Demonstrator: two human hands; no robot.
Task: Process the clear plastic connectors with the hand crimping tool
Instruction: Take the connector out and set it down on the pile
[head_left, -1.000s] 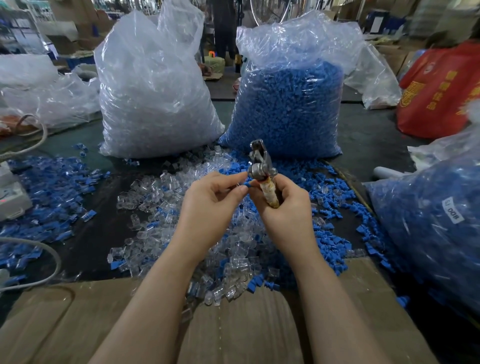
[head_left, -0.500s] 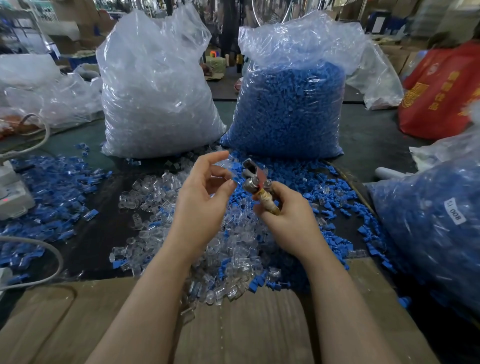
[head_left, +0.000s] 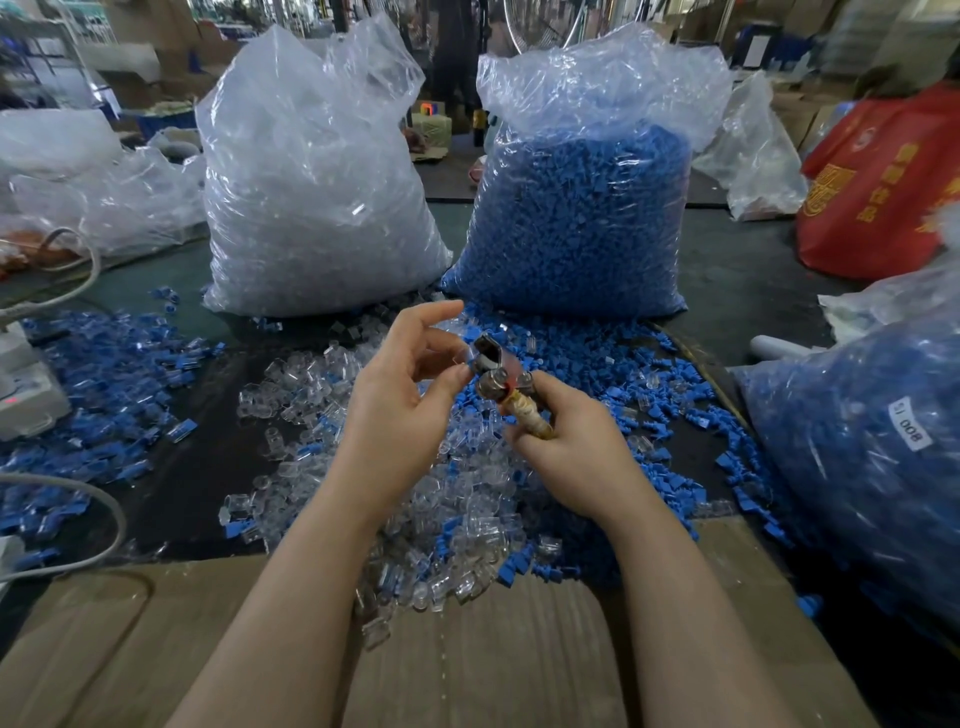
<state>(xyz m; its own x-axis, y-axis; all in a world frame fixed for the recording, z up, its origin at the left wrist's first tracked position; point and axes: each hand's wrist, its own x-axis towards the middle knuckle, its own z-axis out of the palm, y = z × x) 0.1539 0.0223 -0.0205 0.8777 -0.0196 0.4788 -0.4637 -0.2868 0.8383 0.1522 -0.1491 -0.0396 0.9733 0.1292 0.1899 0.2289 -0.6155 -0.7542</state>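
My right hand (head_left: 576, 457) grips the taped handle of the hand crimping tool (head_left: 496, 376), whose metal head points up and left. My left hand (head_left: 400, 400) is at the tool's head. Its thumb and a curled finger pinch what looks like a small clear connector (head_left: 459, 358) against the jaws, and the index finger is raised. Both hands hover above a loose heap of clear connectors (head_left: 311, 384) mixed with blue pieces (head_left: 587, 358) on the dark table.
Behind the heap stand a big bag of clear connectors (head_left: 317, 208) and a big bag of blue pieces (head_left: 576, 218). Another bag of blue pieces (head_left: 857, 457) lies at the right. More blue pieces (head_left: 109, 395), a white device (head_left: 26, 395) and cables are at the left. Cardboard (head_left: 493, 665) covers the near edge.
My left hand has loosened from a tight pinch at the jaws, and its index finger has lifted. The tool's head has tilted left and dropped a little. My right hand has kept hold of the handle.
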